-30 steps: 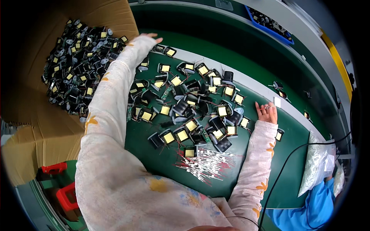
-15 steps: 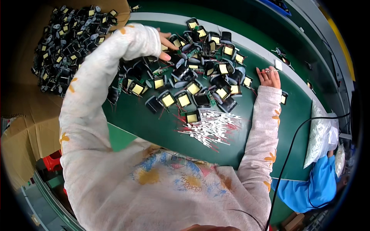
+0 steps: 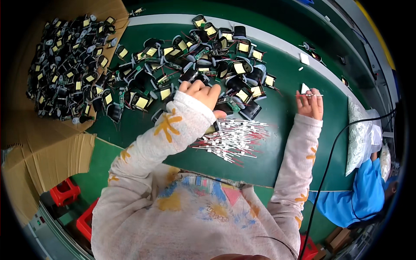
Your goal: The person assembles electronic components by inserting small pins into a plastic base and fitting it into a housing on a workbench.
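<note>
My left hand (image 3: 203,96) is palm down over the heap of black housings (image 3: 239,67) with yellow pads. Its fingers are bent and the thumb stands out to the side; the fingertips and what they touch are partly hidden. Just below that hand lies a loose bundle of thin white-and-red wire leads (image 3: 234,141), some with small white ends. At the right, my right hand (image 3: 311,107) is raised off to the side, its fingers closed on a thin white-tipped lead (image 3: 313,95). A small white block (image 3: 304,88) shows just behind those fingers.
A big cardboard box (image 3: 60,138) full of similar housings stands at the left. Another white block (image 3: 304,59) sits by the pale strip along the far edge. Clear bags of white pieces (image 3: 356,143) lie at the right, near a person in a blue sleeve (image 3: 364,195). A black cable (image 3: 331,160) hangs between.
My left hand has come from the far left of the heap toward me, down beside the leads. More housings lie spread toward the box. My right hand keeps its lead, shifted slightly nearer.
</note>
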`<state>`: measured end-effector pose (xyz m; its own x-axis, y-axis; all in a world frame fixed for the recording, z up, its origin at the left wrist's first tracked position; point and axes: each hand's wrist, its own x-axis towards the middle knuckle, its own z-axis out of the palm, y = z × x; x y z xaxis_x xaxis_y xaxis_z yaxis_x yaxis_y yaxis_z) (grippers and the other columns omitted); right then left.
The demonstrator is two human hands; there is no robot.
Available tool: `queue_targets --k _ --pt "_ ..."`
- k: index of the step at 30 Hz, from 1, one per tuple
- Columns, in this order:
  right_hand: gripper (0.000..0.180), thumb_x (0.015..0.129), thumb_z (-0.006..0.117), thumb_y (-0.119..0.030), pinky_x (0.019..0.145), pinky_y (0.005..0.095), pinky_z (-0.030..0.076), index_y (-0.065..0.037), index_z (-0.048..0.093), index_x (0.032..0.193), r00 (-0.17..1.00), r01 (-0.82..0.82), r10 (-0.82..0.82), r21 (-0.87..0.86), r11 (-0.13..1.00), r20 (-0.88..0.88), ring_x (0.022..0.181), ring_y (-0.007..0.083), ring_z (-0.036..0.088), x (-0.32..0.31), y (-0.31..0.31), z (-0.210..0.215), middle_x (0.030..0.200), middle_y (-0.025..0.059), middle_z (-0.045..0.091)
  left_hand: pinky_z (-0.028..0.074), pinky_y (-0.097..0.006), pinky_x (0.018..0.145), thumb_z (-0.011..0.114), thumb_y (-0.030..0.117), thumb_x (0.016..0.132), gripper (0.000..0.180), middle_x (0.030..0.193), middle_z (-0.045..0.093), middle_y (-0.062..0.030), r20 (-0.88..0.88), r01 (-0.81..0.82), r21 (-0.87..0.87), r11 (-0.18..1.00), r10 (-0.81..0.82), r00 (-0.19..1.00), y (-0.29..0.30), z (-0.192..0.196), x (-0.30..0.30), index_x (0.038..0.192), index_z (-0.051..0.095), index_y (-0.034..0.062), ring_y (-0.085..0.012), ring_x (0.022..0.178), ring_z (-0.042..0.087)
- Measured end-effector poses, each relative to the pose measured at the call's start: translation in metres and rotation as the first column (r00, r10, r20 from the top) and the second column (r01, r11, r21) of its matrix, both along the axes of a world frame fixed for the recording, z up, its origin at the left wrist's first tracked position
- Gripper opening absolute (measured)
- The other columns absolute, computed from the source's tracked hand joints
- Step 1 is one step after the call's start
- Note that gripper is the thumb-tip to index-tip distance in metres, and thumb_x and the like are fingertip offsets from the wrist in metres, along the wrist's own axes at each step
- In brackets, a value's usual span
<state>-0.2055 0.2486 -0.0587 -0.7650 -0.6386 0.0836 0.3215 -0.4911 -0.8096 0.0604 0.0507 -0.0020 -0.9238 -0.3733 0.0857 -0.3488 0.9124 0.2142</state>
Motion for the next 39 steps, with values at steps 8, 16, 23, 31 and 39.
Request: queue_targets --k 8,16,23,31,39 --pt "0.016 0.085 0.053 -0.005 0.076 0.0373 0.052 0.001 0.053 0.100 0.917 -0.381 0.352 -0.146 0.913 -0.189 0.079 0.0187 0.061 0.083 -0.061 0.090 0.089 0.0114 0.060 0.045 -0.037 0.073 0.068 0.008 0.065 0.031 0.086 0.055 -0.0120 -0.597 0.191 0.144 0.971 -0.068 0.800 -0.015 0.018 -0.023 0.092 0.054 0.0043 -0.0302 0.083 0.055" --pt "0.020 0.079 0.060 0.003 0.080 0.0331 0.050 0.007 0.051 0.096 0.825 -0.563 0.554 -0.070 0.824 -0.114 0.086 0.0238 0.062 0.126 -0.095 0.098 0.090 0.0163 0.060 0.049 -0.034 0.069 0.064 -0.006 0.062 0.036 0.105 0.049 -0.0123 -0.691 0.287 0.317 0.904 0.013 0.723 -0.019 0.009 -0.011 0.096 0.058 0.0054 -0.0274 0.088 0.057" --pt "0.022 0.078 0.064 -0.005 0.074 0.0379 0.053 0.004 0.053 0.095 0.907 -0.413 0.400 -0.097 0.905 -0.130 0.081 0.0250 0.063 0.123 -0.083 0.103 0.085 0.0158 0.061 0.047 -0.032 0.065 0.072 -0.001 0.063 0.041 0.086 0.059 -0.0097 -0.688 0.238 0.457 0.857 0.171 0.705 -0.018 0.015 0.002 0.101 0.057 0.0039 -0.0261 0.077 0.057" --pt "0.021 0.064 0.077 -0.008 0.061 0.0294 0.055 0.001 0.064 0.077 0.417 0.115 -0.019 0.031 0.993 -0.909 0.074 0.0245 0.066 0.138 -0.066 0.132 0.071 0.0119 0.065 0.040 -0.040 0.092 0.071 0.005 0.070 0.032 0.108 0.058 -0.0148 -0.719 0.508 0.456 0.731 -0.033 0.694 -0.021 0.020 0.001 0.099 0.057 0.0050 -0.0316 0.109 0.053" --pt "0.021 0.056 0.078 -0.004 0.062 0.0261 0.054 0.000 0.068 0.073 0.291 0.178 0.144 0.202 0.963 -0.946 0.077 0.0238 0.066 0.141 -0.065 0.143 0.076 0.0096 0.066 0.041 -0.034 0.083 0.065 -0.001 0.076 0.037 0.099 0.065 -0.0117 -0.749 0.555 0.461 0.692 -0.031 0.662 -0.012 0.009 0.002 0.108 0.048 0.0062 -0.0233 0.093 0.063"
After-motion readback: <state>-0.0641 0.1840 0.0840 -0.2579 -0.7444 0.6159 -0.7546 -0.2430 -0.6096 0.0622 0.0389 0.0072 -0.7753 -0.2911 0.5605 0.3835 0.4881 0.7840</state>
